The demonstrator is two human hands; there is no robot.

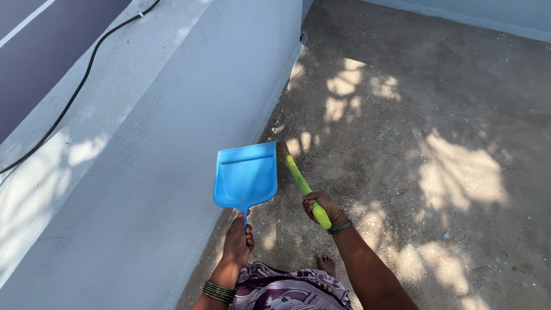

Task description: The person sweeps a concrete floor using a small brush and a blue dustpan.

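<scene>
My left hand (238, 241) grips the short handle of a blue plastic dustpan (245, 175), held up flat with its open edge pointing away from me. My right hand (319, 205) is closed around the bright green handle of a broom (301, 181). The broom's brown bristles (283, 150) poke out just behind the dustpan's right corner, close to the foot of the wall. Both wrists wear green bangles. The dustpan looks empty.
A pale painted parapet wall (172, 143) runs along the left, with a black cable (74, 95) lying on its top. The dusty concrete floor (413, 143) stretches right, dappled with sun and shade. My bare foot (326, 265) and patterned purple cloth show below.
</scene>
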